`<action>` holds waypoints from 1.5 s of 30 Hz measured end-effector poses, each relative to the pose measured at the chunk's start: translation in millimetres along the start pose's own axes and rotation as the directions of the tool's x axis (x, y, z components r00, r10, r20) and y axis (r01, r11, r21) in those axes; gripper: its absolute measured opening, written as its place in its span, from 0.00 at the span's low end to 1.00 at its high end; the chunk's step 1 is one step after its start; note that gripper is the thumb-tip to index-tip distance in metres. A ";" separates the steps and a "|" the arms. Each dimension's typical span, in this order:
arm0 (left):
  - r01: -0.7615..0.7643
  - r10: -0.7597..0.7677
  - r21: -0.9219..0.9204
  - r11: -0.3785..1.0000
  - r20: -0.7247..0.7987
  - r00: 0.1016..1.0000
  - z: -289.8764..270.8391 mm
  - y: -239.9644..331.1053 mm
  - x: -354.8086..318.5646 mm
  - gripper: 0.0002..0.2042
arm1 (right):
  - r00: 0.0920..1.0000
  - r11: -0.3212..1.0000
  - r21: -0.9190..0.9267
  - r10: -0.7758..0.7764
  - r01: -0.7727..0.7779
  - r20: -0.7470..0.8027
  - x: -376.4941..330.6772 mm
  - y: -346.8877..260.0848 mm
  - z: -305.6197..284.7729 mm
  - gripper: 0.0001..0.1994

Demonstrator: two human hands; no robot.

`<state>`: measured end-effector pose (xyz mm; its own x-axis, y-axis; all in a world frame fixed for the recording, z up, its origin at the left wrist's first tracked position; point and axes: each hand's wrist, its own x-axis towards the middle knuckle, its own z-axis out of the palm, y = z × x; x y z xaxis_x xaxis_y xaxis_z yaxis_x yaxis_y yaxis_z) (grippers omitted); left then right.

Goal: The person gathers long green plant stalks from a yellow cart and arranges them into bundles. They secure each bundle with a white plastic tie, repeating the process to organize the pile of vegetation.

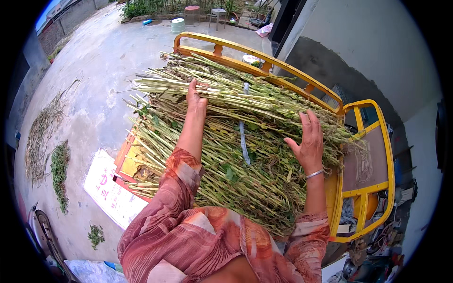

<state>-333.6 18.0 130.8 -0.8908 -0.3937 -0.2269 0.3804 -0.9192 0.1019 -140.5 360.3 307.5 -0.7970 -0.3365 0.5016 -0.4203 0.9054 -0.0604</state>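
Observation:
A thick heap of long, cut plant stalks [212, 155], pale at the left ends and bushy with dry pods at the right, lies in a yellow-railed cart [283, 66]. My left hand [196, 96] is closed around a bundle of stalks [264, 101] on top, near its bare cut ends. Toward the bushy ends, my right hand [309, 144] rests against the stalks, fingers spread and thumb apart. It wears a metal bracelet [314, 174] at the wrist. A pale cloth strip [244, 144] runs across the heap between my hands, partly hidden under the top bundle.
Left of the cart, a white printed sheet [113, 188] hangs by its orange side panel. Loose stalks [45, 132] and green clippings [60, 174] lie on the concrete. Stools [217, 13] stand far back. A wall [368, 37] and piled clutter [377, 259] border the right side.

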 end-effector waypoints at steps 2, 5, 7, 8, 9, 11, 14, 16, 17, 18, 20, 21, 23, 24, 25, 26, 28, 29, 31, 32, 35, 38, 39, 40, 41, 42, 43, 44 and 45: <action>-0.055 0.079 0.178 0.983 -0.132 0.988 -18.8 -14.5 7.0 0.08 | 0.993 0.999 -0.044 -0.006 0.011 0.118 24.4 5.7 60.1 0.43; -0.027 0.043 0.169 0.985 -0.094 0.995 -32.3 -20.5 6.9 0.09 | 0.963 0.991 -0.135 0.050 -0.015 0.263 45.5 6.8 125.5 0.49; -0.050 0.069 0.232 0.971 -0.075 0.995 -31.2 -23.4 -1.2 0.10 | 0.952 0.984 -0.177 0.047 0.008 0.301 56.3 5.0 154.1 0.49; -0.041 0.076 0.248 0.968 -0.131 0.989 -23.5 -18.2 -8.5 0.10 | 0.941 0.993 -0.119 0.028 0.013 0.336 63.1 6.9 161.1 0.47; -0.025 0.057 0.230 0.973 -0.133 0.990 -17.8 -14.1 -15.5 0.11 | 0.929 0.998 -0.066 0.013 0.012 0.369 68.7 12.4 165.5 0.45; 0.028 0.005 0.231 0.973 -0.142 0.990 13.8 -13.2 -42.6 0.11 | 0.911 0.999 -0.033 -0.008 0.023 0.412 75.8 23.7 160.7 0.39; 0.050 -0.044 0.144 0.988 -0.044 0.998 25.7 -21.3 -49.9 0.11 | 0.941 0.993 -0.053 -0.082 0.105 0.329 91.7 20.9 118.4 0.33; 0.087 -0.069 0.186 0.979 -0.100 0.993 43.2 -32.8 -56.5 0.11 | 0.959 0.994 -0.049 -0.083 0.100 0.270 95.7 32.0 106.3 0.33; 0.083 -0.074 0.151 0.985 -0.063 0.995 41.3 -42.5 -53.0 0.11 | 0.967 0.993 -0.079 -0.072 0.093 0.245 95.7 42.2 109.1 0.33; 0.080 -0.077 0.117 0.990 -0.027 0.997 34.7 -53.2 -47.6 0.10 | 0.964 0.992 -0.073 -0.078 0.100 0.256 93.9 53.8 118.0 0.33; 0.072 0.006 0.303 0.950 -0.251 0.968 -5.9 -74.7 -16.9 0.11 | 0.959 0.992 -0.055 -0.099 0.118 0.265 88.0 74.3 152.8 0.34; 0.077 0.042 0.392 0.917 -0.285 0.958 -22.0 -82.2 -13.0 0.12 | 0.937 0.998 -0.057 -0.014 0.036 0.348 75.1 87.2 179.2 0.38; 0.068 0.064 0.469 0.881 -0.260 0.963 -41.4 -86.9 -9.2 0.14 | 0.931 0.997 -0.054 -0.035 0.059 0.365 60.2 91.8 209.0 0.42; 0.082 0.019 0.407 0.910 -0.238 0.971 -44.5 -84.9 -6.5 0.15 | 0.934 0.997 -0.046 -0.035 0.055 0.356 61.1 91.3 214.5 0.43; 0.096 -0.001 0.382 0.919 -0.242 0.970 -44.5 -79.7 1.3 0.15 | 0.936 0.998 -0.019 -0.050 0.061 0.349 68.1 92.7 218.6 0.43; 0.139 -0.045 0.356 0.924 -0.260 0.965 -39.3 -78.7 -1.6 0.16 | 0.933 0.999 -0.006 -0.041 0.046 0.357 69.2 98.8 222.6 0.42; 0.144 -0.072 0.388 0.910 -0.195 0.978 -26.6 -73.3 -14.0 0.21 | 0.931 0.999 0.010 -0.046 0.046 0.363 71.1 106.8 225.3 0.41; 0.164 -0.072 0.441 0.882 -0.218 0.973 -17.2 -68.6 -21.9 0.24 | 0.922 1.000 0.020 -0.030 0.024 0.385 75.3 106.7 223.6 0.41; 0.146 -0.109 0.515 0.845 -0.103 0.989 -11.1 -55.1 -41.6 0.31 | 0.938 0.998 0.057 -0.042 0.024 0.343 78.3 110.2 223.6 0.38; 0.108 -0.152 0.531 0.840 0.040 0.988 -10.0 -48.0 -52.0 0.35 | 0.942 0.999 0.048 -0.036 0.021 0.333 82.3 107.7 219.3 0.37; -0.121 0.021 0.867 0.484 0.126 0.992 15.1 -39.4 -112.1 0.38 | 0.946 1.000 -0.018 -0.003 0.009 0.324 83.4 98.3 221.7 0.34; -0.638 -0.047 0.727 -0.253 0.650 0.759 6.1 -31.8 -131.4 0.33 | 0.939 0.998 -0.057 -0.013 0.035 0.344 88.7 90.7 234.3 0.34; -0.719 -0.109 0.556 -0.416 0.755 0.647 10.6 -33.6 -129.9 0.33 | 0.923 0.998 -0.051 -0.011 0.033 0.384 90.6 89.1 233.0 0.34; -0.760 -0.200 0.347 -0.549 0.829 0.523 18.1 -33.8 -125.1 0.33 | 0.907 0.999 -0.046 -0.006 0.028 0.420 92.5 86.6 230.6 0.34; -0.730 -0.289 0.264 -0.630 0.793 0.536 12.2 -36.3 -110.1 0.34 | 0.895 0.998 -0.046 -0.008 0.032 0.445 93.4 87.8 228.8 0.36; -0.698 -0.373 0.169 -0.696 0.746 0.552 -5.1 -39.6 -88.8 0.34 | 0.917 0.998 -0.026 -0.045 0.060 0.395 89.8 89.9 237.1 0.36; -0.673 -0.454 0.064 -0.737 0.690 0.563 -23.0 -47.3 -71.2 0.35 | 0.937 0.997 -0.019 -0.070 0.081 0.343 82.7 97.6 248.2 0.37; -0.653 -0.466 0.031 -0.757 0.674 0.573 -39.0 -48.2 -60.4 0.35 | 0.953 0.994 -0.009 -0.101 0.108 0.287 79.6 102.5 254.7 0.38; -0.641 -0.449 0.055 -0.766 0.667 0.594 -48.4 -48.6 -56.6 0.35 | 0.933 0.997 -0.014 -0.067 0.077 0.355 80.9 97.2 257.5 0.41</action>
<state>-289.7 84.7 91.7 -0.8661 0.1817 0.4656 0.2656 0.9565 0.1209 -357.5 354.5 120.0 -0.8689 -0.4665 0.1656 -0.4744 0.8803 -0.0091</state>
